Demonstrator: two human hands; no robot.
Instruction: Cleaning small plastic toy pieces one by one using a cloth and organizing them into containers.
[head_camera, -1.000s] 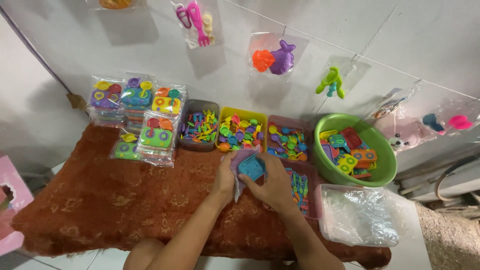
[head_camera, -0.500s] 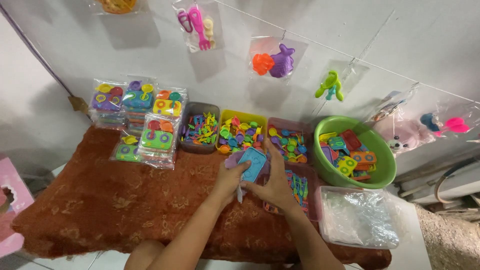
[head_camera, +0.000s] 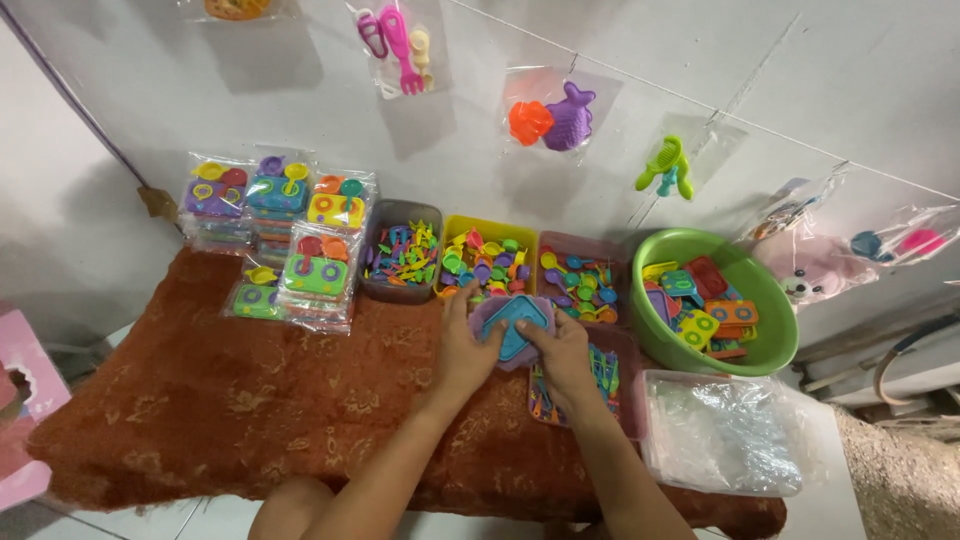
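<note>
My left hand (head_camera: 466, 350) and my right hand (head_camera: 566, 357) both grip a small purple and blue plastic toy piece (head_camera: 512, 322) over the brown cloth-covered table (head_camera: 200, 400). The piece sits just in front of the yellow tray (head_camera: 490, 262) of small colourful toy parts. My right hand hovers over a pink tray (head_camera: 610, 378) holding thin coloured pieces.
A dark tray (head_camera: 400, 250) and a pink tray (head_camera: 578, 278) of small toys line the back. A green bowl (head_camera: 712, 302) holds toy stove pieces. Packed toy sets (head_camera: 275, 235) stack at left. Clear plastic bags (head_camera: 725, 432) lie at right. Bagged toys (head_camera: 550, 115) hang on the wall.
Both hands have moved the purple and blue piece away from me, toward the yellow tray. The piece looks turned, with its blue face up.
</note>
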